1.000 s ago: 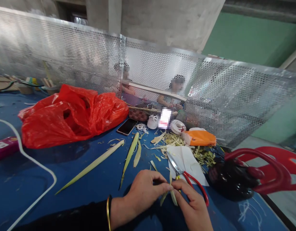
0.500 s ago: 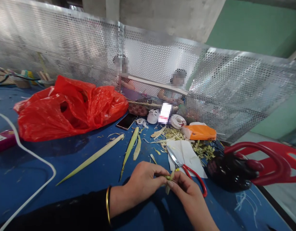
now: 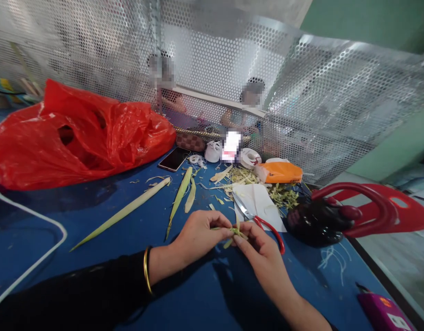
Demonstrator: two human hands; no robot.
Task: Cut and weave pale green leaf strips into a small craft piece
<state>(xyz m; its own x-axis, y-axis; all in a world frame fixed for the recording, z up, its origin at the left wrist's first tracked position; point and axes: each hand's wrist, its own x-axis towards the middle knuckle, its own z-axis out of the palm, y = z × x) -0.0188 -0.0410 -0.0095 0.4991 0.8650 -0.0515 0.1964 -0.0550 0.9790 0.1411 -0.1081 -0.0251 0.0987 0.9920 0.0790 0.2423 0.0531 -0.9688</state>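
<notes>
Between my two hands is a small knotted bundle of pale green husk strips (image 3: 236,231), with loose ends sticking out. My left hand (image 3: 198,232), with a gold bangle at the wrist, pinches its left side between thumb and fingertips. From the right, the thumb and fingers of my right hand (image 3: 262,250) close on the same bundle. Just beyond that hand, red-handled scissors (image 3: 276,236) lie open across a white paper sheet (image 3: 263,207). Left of my hands lie a long husk leaf (image 3: 124,213) and shorter green husk pieces (image 3: 179,200).
A red plastic bag (image 3: 81,142) fills the left back, beside a phone (image 3: 174,159). Thread and tape rolls (image 3: 250,158), an orange packet (image 3: 282,172) and husk scraps (image 3: 244,177) lie behind the scissors. A black pot (image 3: 315,223) stands right. Two people sit beyond a perforated metal screen (image 3: 205,59).
The view has tilted down and shifted, so a purple box shows at lower right. Both hands still pinch the husk bundle, whose loose ends now point differently.
</notes>
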